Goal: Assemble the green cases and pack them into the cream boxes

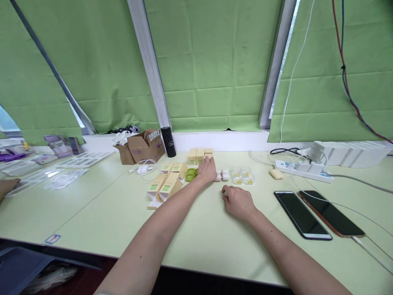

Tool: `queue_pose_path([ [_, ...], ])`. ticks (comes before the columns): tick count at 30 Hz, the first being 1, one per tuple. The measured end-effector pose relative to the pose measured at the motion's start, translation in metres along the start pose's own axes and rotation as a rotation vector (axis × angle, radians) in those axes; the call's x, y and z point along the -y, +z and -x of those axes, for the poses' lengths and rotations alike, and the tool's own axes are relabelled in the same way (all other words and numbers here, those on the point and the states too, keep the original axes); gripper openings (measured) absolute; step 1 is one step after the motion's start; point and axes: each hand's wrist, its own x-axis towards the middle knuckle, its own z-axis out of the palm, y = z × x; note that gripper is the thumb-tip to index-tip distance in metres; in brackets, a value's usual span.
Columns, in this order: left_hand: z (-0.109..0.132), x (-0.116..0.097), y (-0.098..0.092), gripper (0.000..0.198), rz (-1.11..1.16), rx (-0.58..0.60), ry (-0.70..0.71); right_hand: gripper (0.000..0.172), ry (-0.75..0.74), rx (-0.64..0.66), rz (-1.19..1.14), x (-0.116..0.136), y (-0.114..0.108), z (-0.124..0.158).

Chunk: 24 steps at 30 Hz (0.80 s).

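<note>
My left hand (207, 169) reaches to the back of the table, its fingers closed on a small cream box (208, 155) beside other cream boxes (192, 155); the fingers partly cover it. Just left of that hand is a green moulded tray (190, 175). Opened cream cartons with green squares (166, 187) stand to its left. My right hand (239, 201) rests on the table with curled fingers, and nothing shows in them. Beyond it sit small pale pink and white pieces (225, 175) and clear plastic cups with yellow marks (242, 175).
A black bottle (168, 141) and an open cardboard box (145, 147) stand at the back left. On the right lie two phones (302, 214), a power strip (303, 171) with cables, and white boxes (350, 154). Another person's hand (8, 186) shows at the left edge.
</note>
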Motion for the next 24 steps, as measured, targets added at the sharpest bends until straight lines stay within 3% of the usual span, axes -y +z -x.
queue_pose_path([
  [10, -0.011, -0.004, 0.002, 0.055, 0.073, 0.037, -0.032, 0.022, -0.005, 0.000, 0.006, 0.000, 0.002, 0.000],
  [24, -0.026, -0.013, 0.011, 0.070, 0.138, 0.040, -0.114, 0.020, -0.013, -0.016, 0.012, 0.000, 0.000, 0.000],
])
